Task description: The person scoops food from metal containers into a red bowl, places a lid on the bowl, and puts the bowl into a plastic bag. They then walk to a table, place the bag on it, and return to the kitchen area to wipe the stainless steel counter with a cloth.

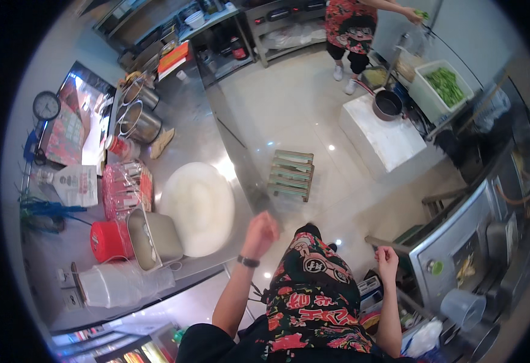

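Note:
My left hand [262, 231], slightly blurred, is loosely curled over the floor by the steel counter's edge. A dark band circles that wrist, and I see nothing in the fingers. Closest to it on the counter is a large round white board [197, 209], with a rectangular steel pan [167, 242] overlapping its near left side. On the other side of my body, my right hand [387, 265] hangs with its fingers folded in and nothing visible in them. It is near the corner of a steel sink unit [421, 261]. I wear a floral apron [315, 299].
A slatted stool [291, 174] stands on the floor ahead. Beyond it, a dark saucepan [387, 104] rests on a white block [374, 131]. Another person [351, 27] stands at the back, holding something green near a tub of green vegetables [444, 86]. Steel pots [140, 122] line the left counter.

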